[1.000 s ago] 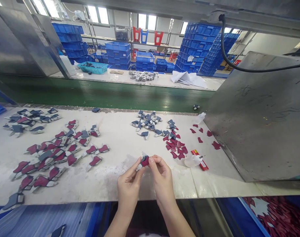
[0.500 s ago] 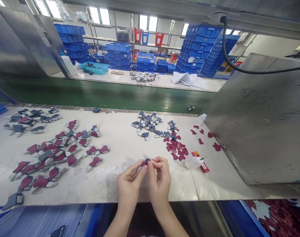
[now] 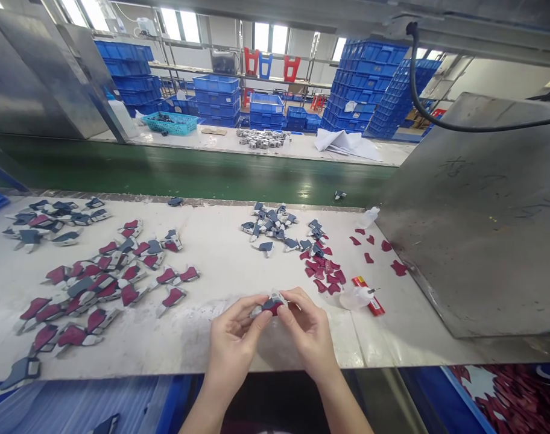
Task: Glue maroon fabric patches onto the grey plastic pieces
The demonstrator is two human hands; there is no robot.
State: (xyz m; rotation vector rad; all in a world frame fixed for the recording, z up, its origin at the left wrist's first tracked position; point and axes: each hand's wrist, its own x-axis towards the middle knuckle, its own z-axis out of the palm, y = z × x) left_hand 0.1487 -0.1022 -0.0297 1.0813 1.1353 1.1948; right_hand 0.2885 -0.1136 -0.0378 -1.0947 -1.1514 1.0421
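Between my two hands is a small grey and dark-blue moulded part with a dark-red piece on its face (image 3: pixel 272 305). My left hand (image 3: pixel 233 340) pinches its left end between thumb and fingers. On the other side, my right hand (image 3: pixel 312 334) grips it with the thumb pressed on the red face. Dark-red cut pieces (image 3: pixel 321 268) lie in a heap beyond my right hand, beside a pile of blue-grey parts (image 3: pixel 270 223). Many parts with red faces (image 3: pixel 107 283) are spread over the left of the white table (image 3: pixel 202 337).
A clear squeeze bottle (image 3: pixel 355 298) lies on a red packet (image 3: pixel 378 306) at the right, and another small bottle (image 3: pixel 369 216) farther back. A metal panel (image 3: pixel 483 229) bounds the right side. Past the table runs a green conveyor belt (image 3: pixel 202 175). A bin of red pieces (image 3: pixel 505 398) sits below right.
The held part is turned so more of its grey body shows. My right hand has spread wider, its thumb now on the red face. A part on the green belt has shifted left.
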